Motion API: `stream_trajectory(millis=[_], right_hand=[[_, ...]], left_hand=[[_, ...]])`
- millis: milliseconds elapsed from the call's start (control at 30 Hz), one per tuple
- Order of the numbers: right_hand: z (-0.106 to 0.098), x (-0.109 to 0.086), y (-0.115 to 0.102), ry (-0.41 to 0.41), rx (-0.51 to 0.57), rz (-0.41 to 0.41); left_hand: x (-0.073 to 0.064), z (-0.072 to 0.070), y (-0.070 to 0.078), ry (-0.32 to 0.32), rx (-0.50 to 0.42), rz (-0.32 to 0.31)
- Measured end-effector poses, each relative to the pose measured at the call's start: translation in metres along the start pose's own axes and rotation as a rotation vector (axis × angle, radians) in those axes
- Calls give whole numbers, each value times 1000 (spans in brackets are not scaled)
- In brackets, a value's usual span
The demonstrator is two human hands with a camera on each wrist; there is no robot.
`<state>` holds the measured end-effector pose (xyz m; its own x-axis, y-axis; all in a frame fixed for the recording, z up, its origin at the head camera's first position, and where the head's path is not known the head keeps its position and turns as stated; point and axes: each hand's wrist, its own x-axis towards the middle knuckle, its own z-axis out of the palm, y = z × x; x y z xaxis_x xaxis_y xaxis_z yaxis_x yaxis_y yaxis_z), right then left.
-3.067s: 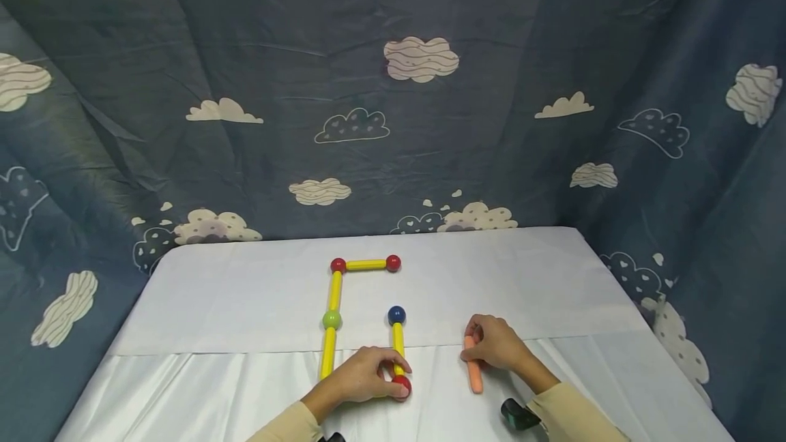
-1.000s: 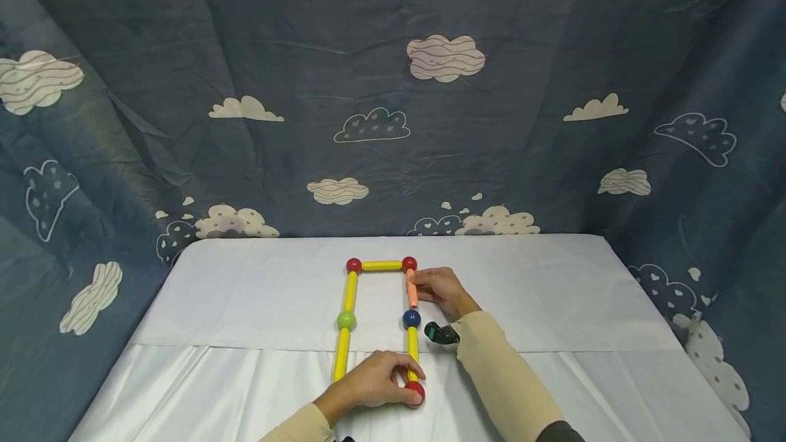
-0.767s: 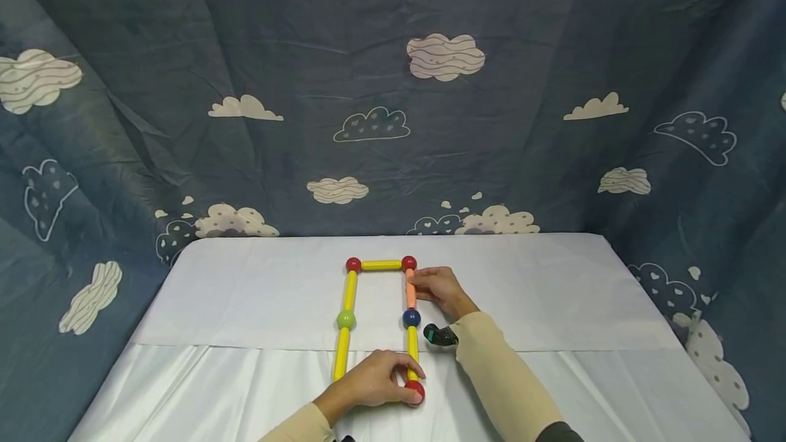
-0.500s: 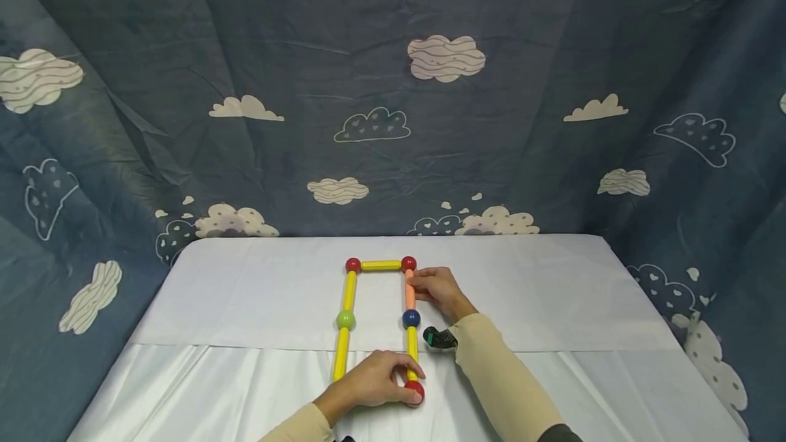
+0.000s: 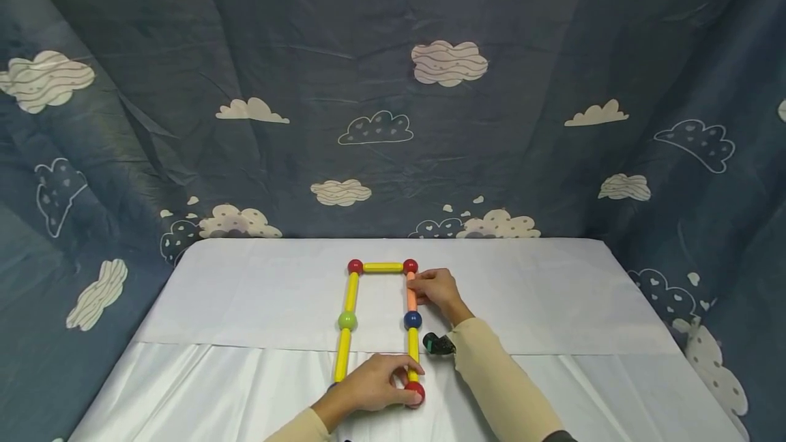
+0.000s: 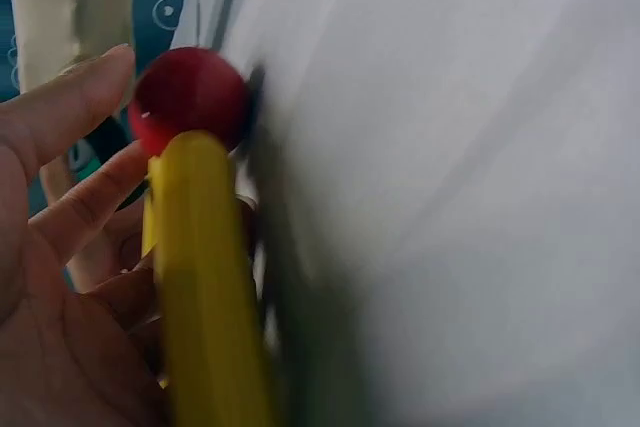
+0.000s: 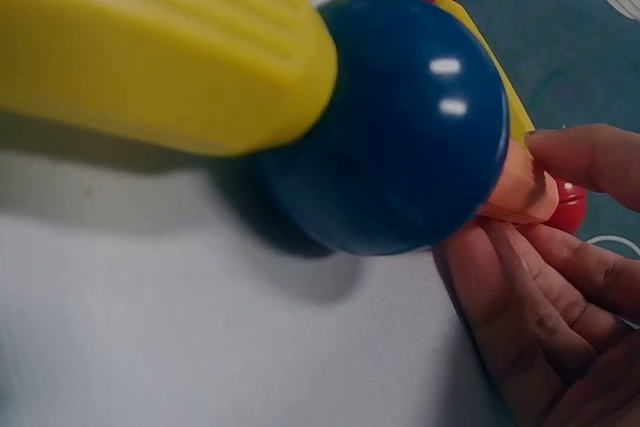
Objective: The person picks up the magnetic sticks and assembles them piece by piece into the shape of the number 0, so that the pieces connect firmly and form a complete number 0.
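Observation:
Yellow rods and coloured balls form an upright rectangle on the white cloth. Its right side has a far red ball [image 5: 410, 266], an orange rod [image 5: 411, 300], a dark blue ball [image 5: 413, 320], a yellow rod [image 5: 413, 345] and a near red ball [image 5: 415, 395]. My left hand [image 5: 368, 384] holds the near red ball between thumb and fingers, covering most of the near side. In the left wrist view a yellow rod [image 6: 210, 277] runs up to that red ball [image 6: 190, 97]. My right hand [image 5: 437, 292] pinches the orange rod [image 7: 520, 187], which meets the blue ball [image 7: 400, 127].
On the left side are a red ball [image 5: 355, 267], a green ball [image 5: 347, 320] and two yellow rods. A blue ball [image 5: 333, 385] peeks out behind the left wrist. A dark device [image 5: 438, 344] sits at the right cuff. A cloud-print curtain [image 5: 374, 155] hangs behind.
My right hand has carried the orange rod from the right into the gap between the far red ball and the blue ball. My left hand has stayed at the near red ball.

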<state>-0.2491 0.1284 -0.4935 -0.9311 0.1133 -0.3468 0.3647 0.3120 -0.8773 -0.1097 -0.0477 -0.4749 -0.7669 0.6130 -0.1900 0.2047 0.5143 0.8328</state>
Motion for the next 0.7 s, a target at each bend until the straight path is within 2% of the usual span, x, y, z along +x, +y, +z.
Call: stream_trajectory(millis=[100, 167, 233, 333, 400, 500, 600, 700], right_hand=[[0, 0, 3, 6, 16, -9], [0, 0, 4, 13, 27, -4], [1, 1, 5, 16, 40, 2], [2, 1, 4, 10, 50, -3], [2, 1, 5, 13, 60, -16], [1, 1, 6, 30, 72, -25], [0, 0, 6, 41, 78, -26], [1, -1, 6, 45, 81, -28]], left_hand=[[-5, -8, 0, 11, 24, -50], [-10, -20, 0, 40, 31, -67], [-19, -34, -2, 96, 31, -85], [-35, -56, -12, 214, 24, -96], [-44, -64, -21, 286, 11, -125], [-54, -65, -36, 342, -34, -186], [-56, -59, -47, 345, -98, -249], [-54, -55, -53, 349, -166, -274]])
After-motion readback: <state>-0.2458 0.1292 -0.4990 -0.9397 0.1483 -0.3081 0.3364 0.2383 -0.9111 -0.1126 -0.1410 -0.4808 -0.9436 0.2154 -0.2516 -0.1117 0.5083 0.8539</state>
